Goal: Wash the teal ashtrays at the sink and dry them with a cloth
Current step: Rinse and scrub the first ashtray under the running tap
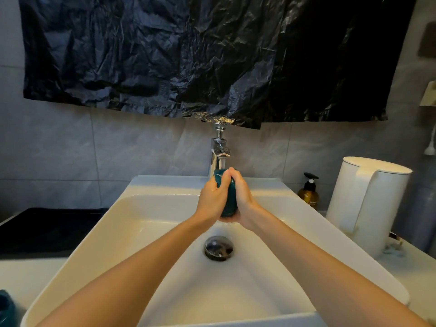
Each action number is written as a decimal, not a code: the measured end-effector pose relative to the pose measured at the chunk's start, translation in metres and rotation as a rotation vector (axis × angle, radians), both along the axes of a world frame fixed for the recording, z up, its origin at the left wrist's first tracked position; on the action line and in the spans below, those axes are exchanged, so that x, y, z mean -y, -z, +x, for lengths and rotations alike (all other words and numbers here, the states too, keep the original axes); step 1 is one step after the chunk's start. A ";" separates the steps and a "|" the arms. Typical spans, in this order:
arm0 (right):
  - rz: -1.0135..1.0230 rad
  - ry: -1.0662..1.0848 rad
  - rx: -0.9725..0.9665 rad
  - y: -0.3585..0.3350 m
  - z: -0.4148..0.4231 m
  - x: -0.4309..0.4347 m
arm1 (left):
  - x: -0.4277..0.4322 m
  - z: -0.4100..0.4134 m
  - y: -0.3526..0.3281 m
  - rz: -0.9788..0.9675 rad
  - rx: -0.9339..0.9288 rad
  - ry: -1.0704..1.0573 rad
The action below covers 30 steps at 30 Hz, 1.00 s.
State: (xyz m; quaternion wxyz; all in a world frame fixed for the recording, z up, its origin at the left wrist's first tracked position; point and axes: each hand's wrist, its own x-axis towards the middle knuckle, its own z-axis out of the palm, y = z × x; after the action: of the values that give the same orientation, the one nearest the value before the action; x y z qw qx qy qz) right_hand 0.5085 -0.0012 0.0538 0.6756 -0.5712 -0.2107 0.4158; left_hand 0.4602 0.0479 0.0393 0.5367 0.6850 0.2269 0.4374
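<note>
Observed from the head view.

Grip: my left hand (213,197) and right hand (244,197) are both closed round one ashtray (230,200), which is pressed between the two palms. My left fingers curl over its upper left part, and my right fingers wrap its right side and meet the left hand at the top. Only a narrow teal strip of it shows between the hands, plus a teal corner above my left knuckles. Its shape and which way up it sits cannot be determined.

Position: the ashtray is held in the air over the back half of the sink (295,232), directly beneath the spout of the tap (219,149) and close under it. It touches neither the basin nor the tap. The drain (218,247) lies below and nearer to me. My left hand shows a wet sheen. I cannot tell for certain whether water is running.

Surroundings: a crumpled black sheet (188,55) hangs on the tiled wall above the tap, and its lower edge touches the top of the tap. To the right of the sink stand a brown pump bottle (308,193) and, nearer me, a white jug (368,204). A black surface (47,230) lies to the left. A teal object (7,308) is cut off at the lower left corner; what it is cannot be determined.
</note>
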 end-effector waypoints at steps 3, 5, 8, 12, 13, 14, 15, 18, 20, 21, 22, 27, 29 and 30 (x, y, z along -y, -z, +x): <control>-0.009 0.038 0.229 0.003 -0.004 -0.001 | -0.006 0.003 -0.008 -0.348 -0.010 0.114; 0.010 0.024 0.299 0.004 -0.005 0.002 | -0.007 -0.003 -0.019 -0.479 -0.033 0.087; 0.113 -0.005 0.543 0.012 -0.004 -0.002 | -0.013 -0.016 -0.031 -0.669 -0.060 0.179; 0.256 -0.016 0.675 0.022 -0.001 -0.006 | -0.016 -0.018 -0.029 -0.632 -0.022 0.198; 0.251 -0.017 0.625 0.021 -0.002 -0.007 | -0.015 -0.016 -0.028 -0.596 -0.009 0.160; 0.224 -0.014 0.542 0.020 -0.003 -0.008 | -0.010 -0.016 -0.029 -0.552 -0.009 0.115; 0.194 -0.018 0.419 0.019 -0.004 -0.010 | -0.008 -0.015 -0.029 -0.506 -0.018 0.082; 0.029 -0.025 0.014 0.008 -0.006 -0.006 | -0.001 -0.015 -0.024 -0.359 -0.027 0.059; -0.007 -0.055 -0.116 -0.001 -0.003 0.001 | 0.006 -0.015 -0.017 -0.206 0.016 0.062; 0.006 -0.064 -0.138 -0.004 0.000 0.005 | 0.009 -0.015 -0.013 -0.135 0.050 0.058; 0.023 -0.061 -0.148 -0.006 0.002 0.006 | 0.011 -0.013 -0.010 -0.086 0.089 0.042; 0.061 0.004 -0.127 -0.003 -0.008 0.001 | 0.015 -0.010 -0.019 -0.141 0.086 0.005; 0.089 -0.025 -0.128 -0.003 -0.014 0.003 | 0.012 -0.012 -0.026 -0.256 0.064 -0.014; 0.114 -0.038 -0.142 -0.005 -0.017 0.004 | 0.011 -0.012 -0.028 -0.265 0.044 -0.045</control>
State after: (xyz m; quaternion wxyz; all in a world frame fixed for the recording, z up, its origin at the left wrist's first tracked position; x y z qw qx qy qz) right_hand 0.4919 -0.0052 0.0592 0.7121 -0.4969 -0.1964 0.4554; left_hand 0.4484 0.0365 0.0673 0.6173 0.5933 0.2860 0.4303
